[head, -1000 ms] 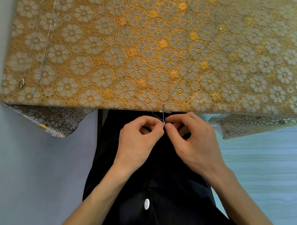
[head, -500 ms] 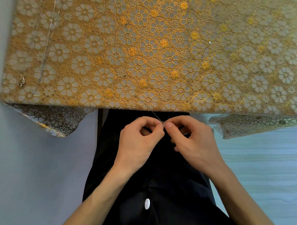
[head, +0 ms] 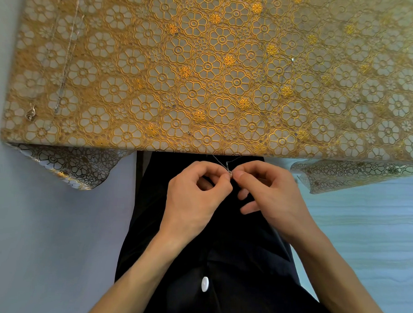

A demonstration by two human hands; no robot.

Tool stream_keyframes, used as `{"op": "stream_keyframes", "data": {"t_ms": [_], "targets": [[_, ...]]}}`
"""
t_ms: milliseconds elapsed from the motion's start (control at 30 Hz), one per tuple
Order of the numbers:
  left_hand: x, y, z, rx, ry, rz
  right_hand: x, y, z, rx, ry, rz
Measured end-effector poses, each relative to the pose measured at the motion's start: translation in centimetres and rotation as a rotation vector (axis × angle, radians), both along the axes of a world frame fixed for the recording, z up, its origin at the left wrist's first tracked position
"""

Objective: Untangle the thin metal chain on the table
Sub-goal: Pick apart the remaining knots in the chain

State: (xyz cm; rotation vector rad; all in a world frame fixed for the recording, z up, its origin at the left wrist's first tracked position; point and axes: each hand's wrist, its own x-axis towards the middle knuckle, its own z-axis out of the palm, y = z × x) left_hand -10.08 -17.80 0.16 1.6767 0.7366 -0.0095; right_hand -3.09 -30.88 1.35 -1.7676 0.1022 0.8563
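Note:
A thin metal chain hangs just below the table's front edge, its knot pinched between both hands over my dark lap. My left hand pinches it with thumb and forefinger from the left. My right hand pinches it from the right, the other fingers loosely curled. Two fine strands run from the knot up to the table edge, and one faint strand continues across the cloth toward a small bright end.
The table wears a gold floral lace cloth whose corners hang down at the left and right. Another straight chain and a small metal pendant lie near the table's left edge.
Both hands have kept pinching the knot in nearly the same spot. The chain's strands have shifted slightly and the bright end on the cloth has slid nearer to me.

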Motion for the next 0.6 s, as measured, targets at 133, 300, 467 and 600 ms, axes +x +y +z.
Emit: {"op": "stream_keyframes", "data": {"t_ms": [133,300,467,600], "targets": [[-0.17,-0.07,0.28,0.043,-0.008,-0.033,0.1,-0.03,0.07,0.009,0.013,0.012],[-0.19,-0.19,0.38,0.078,-0.002,-0.036,0.17,-0.12,0.14,0.015,-0.006,0.003],[-0.17,-0.06,0.31,0.025,0.03,-0.02,-0.18,-0.1,-0.13,0.028,-0.046,0.012],[-0.44,0.24,0.02,0.014,0.034,-0.068,-0.52,-0.26,-0.56,0.005,-0.125,0.051]]}}
